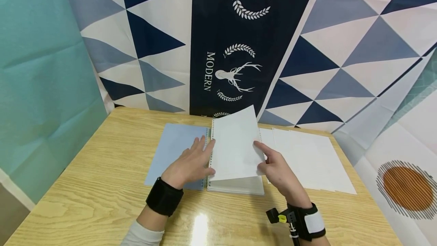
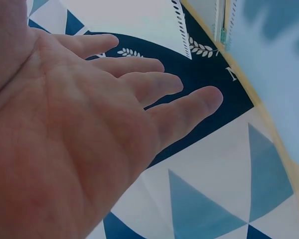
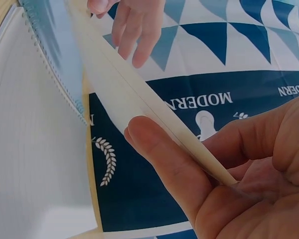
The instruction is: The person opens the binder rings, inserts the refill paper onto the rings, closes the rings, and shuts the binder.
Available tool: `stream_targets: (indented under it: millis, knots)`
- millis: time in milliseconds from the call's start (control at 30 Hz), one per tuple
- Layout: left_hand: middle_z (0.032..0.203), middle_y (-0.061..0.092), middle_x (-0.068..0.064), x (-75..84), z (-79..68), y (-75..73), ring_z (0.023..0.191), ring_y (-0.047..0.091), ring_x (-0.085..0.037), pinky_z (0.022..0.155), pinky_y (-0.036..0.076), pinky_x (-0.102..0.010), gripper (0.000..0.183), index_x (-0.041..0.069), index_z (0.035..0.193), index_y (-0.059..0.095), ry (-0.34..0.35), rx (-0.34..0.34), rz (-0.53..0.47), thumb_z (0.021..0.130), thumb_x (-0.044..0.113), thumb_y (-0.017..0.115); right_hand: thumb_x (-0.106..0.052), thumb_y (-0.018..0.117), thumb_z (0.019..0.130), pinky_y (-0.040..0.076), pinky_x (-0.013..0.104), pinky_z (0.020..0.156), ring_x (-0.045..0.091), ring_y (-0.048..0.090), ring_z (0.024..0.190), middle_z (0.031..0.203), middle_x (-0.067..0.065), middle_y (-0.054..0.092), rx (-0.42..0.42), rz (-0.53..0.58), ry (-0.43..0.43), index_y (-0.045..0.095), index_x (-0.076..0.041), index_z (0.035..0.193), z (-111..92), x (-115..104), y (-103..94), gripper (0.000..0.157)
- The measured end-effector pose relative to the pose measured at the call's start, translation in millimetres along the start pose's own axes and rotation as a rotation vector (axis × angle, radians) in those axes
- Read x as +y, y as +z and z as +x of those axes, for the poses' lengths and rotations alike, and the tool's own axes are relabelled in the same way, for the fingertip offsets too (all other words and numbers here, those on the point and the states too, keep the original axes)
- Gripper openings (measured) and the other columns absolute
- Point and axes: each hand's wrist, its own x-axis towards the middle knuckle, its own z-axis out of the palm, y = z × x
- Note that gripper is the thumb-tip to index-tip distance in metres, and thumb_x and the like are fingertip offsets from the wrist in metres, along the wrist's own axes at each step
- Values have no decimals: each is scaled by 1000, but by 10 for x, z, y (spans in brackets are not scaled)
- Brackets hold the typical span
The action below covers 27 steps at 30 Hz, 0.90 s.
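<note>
A white sheet (image 1: 235,147) with a row of holes down its left edge is lifted and tilted over a spiral notebook (image 1: 235,190). My right hand (image 1: 278,168) pinches the sheet's right edge between thumb (image 3: 159,144) and fingers. Spread fingers of my left hand (image 1: 191,160) lie beside the holed edge, above the blue cover (image 1: 170,151), which is folded out to the left. In the left wrist view the left palm (image 2: 89,114) faces the camera and holds nothing. The sheet partly hides the notebook's pages (image 3: 35,144).
Several white sheets (image 1: 307,158) lie overlapping on the wooden table (image 1: 99,166), right of the notebook. A patterned cloth (image 1: 157,41) hangs behind the table's back edge, and a teal cloth (image 1: 44,71) hangs at the left.
</note>
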Motion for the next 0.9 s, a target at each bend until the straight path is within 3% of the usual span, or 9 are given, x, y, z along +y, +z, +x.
stream_targets:
  millis: [267,400,533,600,700,767,900]
  knots:
    - [170,10,-23,-13,33,85,158,10,-44,120,26,-66,86,12,164,21,-1,-27,29,96,33,71,14,44,89,33,23,51,12,30,58,161,25,31,7,-34,14,31,-5,159,17,12,40,73]
    - [170,11,-24,-26,32,98,158,11,-44,120,26,-67,86,12,163,22,-14,-27,13,96,30,72,14,44,89,31,23,50,11,28,54,152,26,39,13,-57,12,32,-4,159,29,14,56,73]
    - [169,11,-25,-37,35,102,158,10,-45,120,26,-67,85,12,163,23,-20,-30,5,96,29,72,14,44,89,31,22,51,12,27,56,156,26,37,19,-73,16,32,-4,159,42,12,61,73]
    - [169,10,-25,-44,40,109,158,10,-45,120,26,-67,86,12,163,23,-23,-36,7,96,29,73,14,44,90,34,23,55,16,40,66,163,25,30,20,-82,15,32,-4,159,45,15,65,72]
    - [169,10,-25,-59,50,136,158,10,-44,120,26,-67,86,12,163,23,-32,-50,5,95,29,73,14,43,91,38,25,60,27,54,94,164,25,28,18,-92,20,32,-4,159,42,22,80,71]
    - [170,10,-25,-71,58,157,158,10,-44,120,26,-67,86,12,163,24,-37,-60,3,95,29,74,13,43,91,41,27,67,32,51,115,165,26,27,17,-97,21,33,-4,159,42,30,93,70]
    - [170,9,-24,-86,65,183,158,9,-44,120,25,-67,87,13,163,24,-47,-76,5,94,29,75,13,43,92,43,30,73,35,48,123,165,26,26,16,-106,22,33,-4,158,48,36,112,70]
